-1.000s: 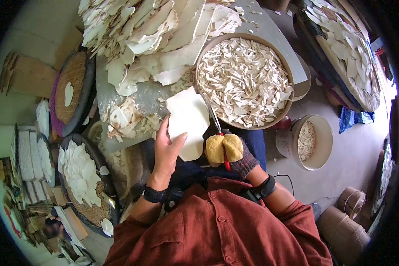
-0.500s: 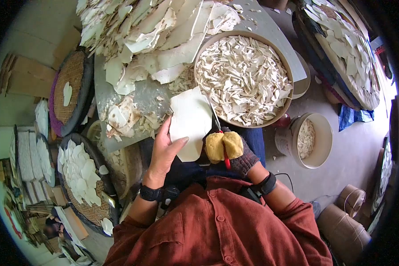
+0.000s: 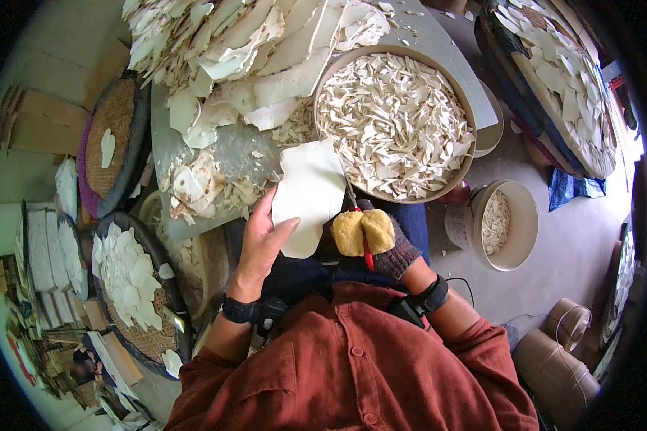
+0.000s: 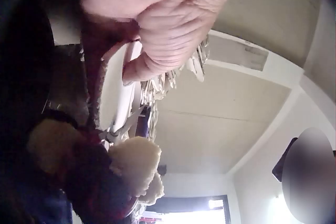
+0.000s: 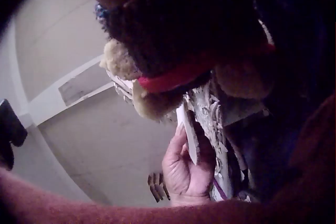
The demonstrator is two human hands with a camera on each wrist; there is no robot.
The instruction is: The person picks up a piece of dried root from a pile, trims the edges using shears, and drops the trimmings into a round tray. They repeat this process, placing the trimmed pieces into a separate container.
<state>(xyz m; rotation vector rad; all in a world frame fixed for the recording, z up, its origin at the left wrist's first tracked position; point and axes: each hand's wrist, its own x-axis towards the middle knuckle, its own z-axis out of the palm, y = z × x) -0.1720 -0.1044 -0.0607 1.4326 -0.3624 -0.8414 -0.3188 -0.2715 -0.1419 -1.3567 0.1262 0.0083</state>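
My bare left hand (image 3: 260, 244) holds a flat, cream-white sheet (image 3: 308, 197) with an uneven outline, thumb on its upper face and fingers beneath. In the left wrist view the sheet (image 4: 113, 90) shows edge-on below the thumb. My right hand (image 3: 399, 255), in a dark knitted glove, grips a pair of scissors (image 3: 369, 257) with red handles padded in thick yellow foam (image 3: 349, 233). The blades point away from me, along the sheet's right edge. In the right wrist view the glove and foam (image 5: 152, 103) hide most of the scissors.
A round tub (image 3: 473, 154) full of narrow white trimmings stands just beyond the scissors. Large rough sheets (image 3: 266, 93) are heaped on the grey table (image 3: 230, 144). A white bucket (image 3: 528, 230) with trimmings sits at right. Woven trays (image 3: 151, 341) bearing white pieces stand at both sides.
The sheet has turned slightly clockwise, its top edge shifting right along the scissor blades. The left hand has moved slightly with it; the right hand stays in nearly the same place.
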